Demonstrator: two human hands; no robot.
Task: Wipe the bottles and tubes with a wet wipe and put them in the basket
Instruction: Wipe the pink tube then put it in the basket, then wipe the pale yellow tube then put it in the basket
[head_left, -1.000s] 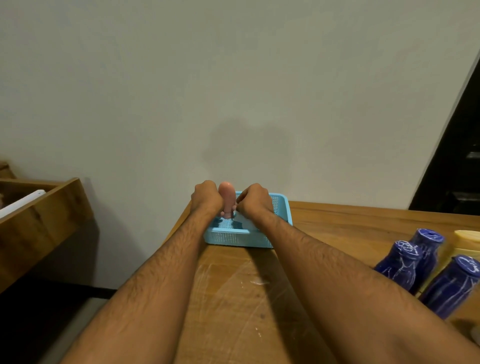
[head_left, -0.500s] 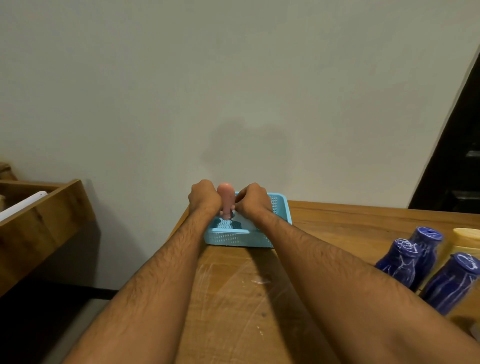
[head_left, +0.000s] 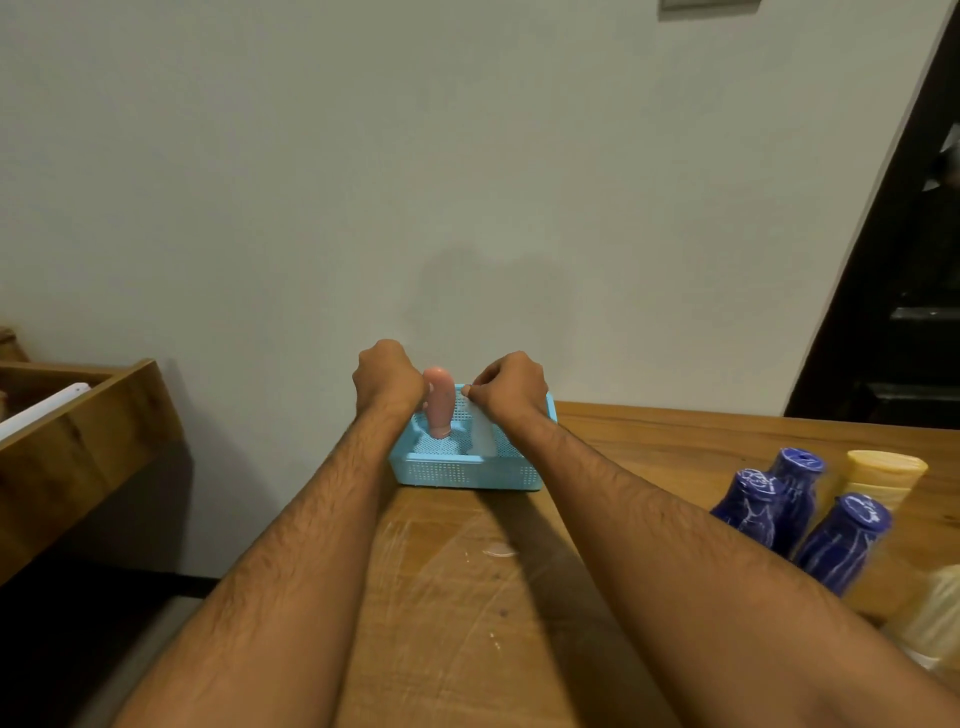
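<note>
A light blue perforated basket (head_left: 467, 472) sits at the far left corner of the wooden table, against the wall. A pink tube (head_left: 438, 402) stands upright inside it. My left hand (head_left: 387, 378) is curled against the tube's left side and grips it. My right hand (head_left: 511, 388) is to the right of the tube, pinching a white wet wipe (head_left: 482, 431) that hangs down into the basket. Three dark blue bottles (head_left: 792, 506) stand at the right of the table.
A yellow bottle (head_left: 883, 475) stands behind the blue ones, and a pale object (head_left: 935, 618) lies at the right edge. A wooden shelf (head_left: 78, 441) stands to the left, across a gap from the table. A dark doorway is at the right.
My right hand has drawn away to the right from the pink tube, taking the wet wipe with it. My left hand stays at the tube.
</note>
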